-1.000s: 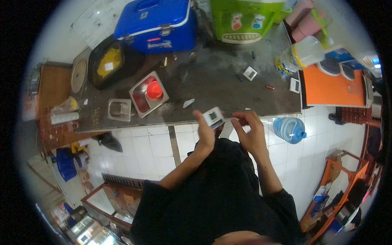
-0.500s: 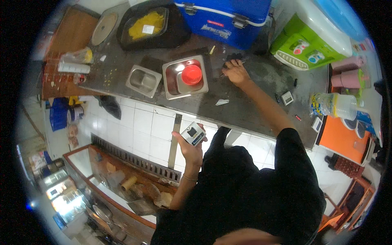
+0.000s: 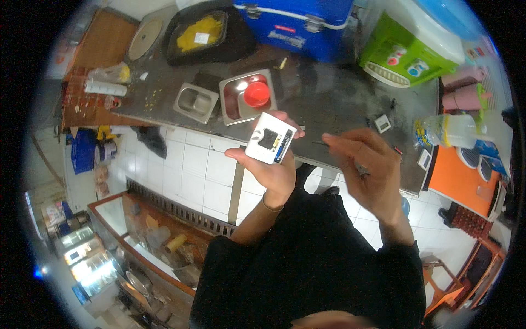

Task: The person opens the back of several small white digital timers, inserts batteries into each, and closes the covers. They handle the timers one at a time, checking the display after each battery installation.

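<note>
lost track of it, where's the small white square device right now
In the head view the white square device sits near the middle, held up in the left hand, just below the steel tray with the red lid and left of the right hand.

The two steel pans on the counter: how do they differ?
The larger steel pan holds a red lid; the smaller steel pan looks empty. The larger one lies nearer the left hand and its white box; the smaller sits further left. Both are rectangular, shiny, and rest on the dark counter.
</note>
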A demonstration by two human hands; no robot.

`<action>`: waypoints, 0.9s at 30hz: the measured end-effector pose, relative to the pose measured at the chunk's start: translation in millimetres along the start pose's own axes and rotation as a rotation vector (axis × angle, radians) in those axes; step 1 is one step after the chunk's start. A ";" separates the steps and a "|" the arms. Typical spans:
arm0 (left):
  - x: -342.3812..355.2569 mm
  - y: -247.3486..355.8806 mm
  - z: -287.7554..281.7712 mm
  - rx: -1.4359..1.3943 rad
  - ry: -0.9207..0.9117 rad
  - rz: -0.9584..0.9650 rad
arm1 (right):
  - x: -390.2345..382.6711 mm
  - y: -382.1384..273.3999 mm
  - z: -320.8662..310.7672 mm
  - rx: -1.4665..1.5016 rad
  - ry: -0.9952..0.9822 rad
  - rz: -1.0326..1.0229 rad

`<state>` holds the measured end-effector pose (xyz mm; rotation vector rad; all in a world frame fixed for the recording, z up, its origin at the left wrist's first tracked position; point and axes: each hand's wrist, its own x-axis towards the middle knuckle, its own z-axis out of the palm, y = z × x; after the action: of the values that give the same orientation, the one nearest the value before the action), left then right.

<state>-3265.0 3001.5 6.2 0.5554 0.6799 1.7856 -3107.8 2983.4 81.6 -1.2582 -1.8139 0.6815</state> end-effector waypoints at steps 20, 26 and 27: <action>-27.1 -11.3 46.8 0.210 -0.209 -0.089 | -20.6 5.8 -26.3 -0.073 0.108 -0.086; -15.4 -22.6 36.2 0.369 -0.188 -0.195 | -8.8 34.9 -17.9 0.173 0.029 0.145; -13.7 -24.7 34.4 0.400 -0.173 -0.216 | -7.6 40.7 -16.3 0.200 0.017 0.164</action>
<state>-3221.2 3000.5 13.7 0.8599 0.9452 1.3876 -3072.4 2990.6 55.7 -1.2822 -1.5966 0.9160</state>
